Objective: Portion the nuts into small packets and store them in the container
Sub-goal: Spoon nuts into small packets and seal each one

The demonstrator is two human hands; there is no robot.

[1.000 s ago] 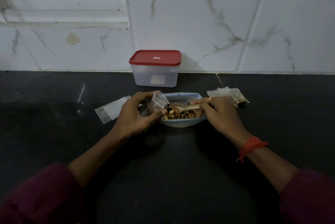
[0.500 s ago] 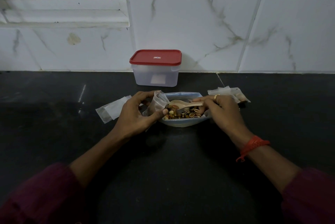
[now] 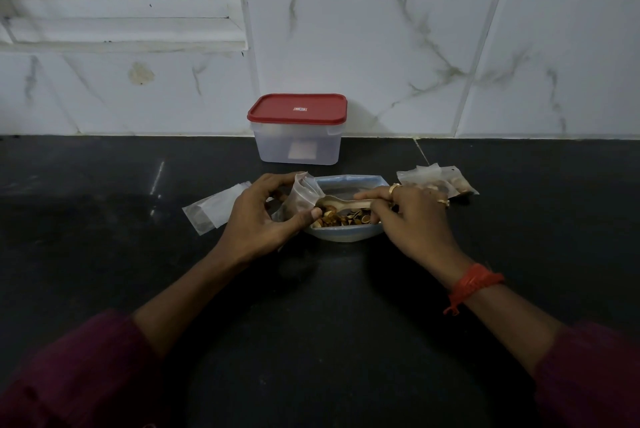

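A pale blue bowl (image 3: 346,236) of mixed nuts (image 3: 341,218) sits on the black counter in front of me. My left hand (image 3: 258,220) holds a small clear packet (image 3: 303,195) open at the bowl's left rim. My right hand (image 3: 410,216) pinches a light wooden spoon (image 3: 341,202), whose bowl reaches the packet's mouth. A clear container (image 3: 298,147) with a red lid (image 3: 297,108) stands shut behind the bowl, against the wall. Filled packets (image 3: 438,180) lie right of the bowl.
Empty clear packets (image 3: 211,209) lie on the counter left of my left hand. A white marble-tiled wall (image 3: 415,47) closes the back of the black counter (image 3: 104,202). A window sill (image 3: 121,29) juts out at upper left.
My right hand has lifted the spoon from the nuts and carried it left, up to the mouth of the packet. My left hand has kept the packet in place.
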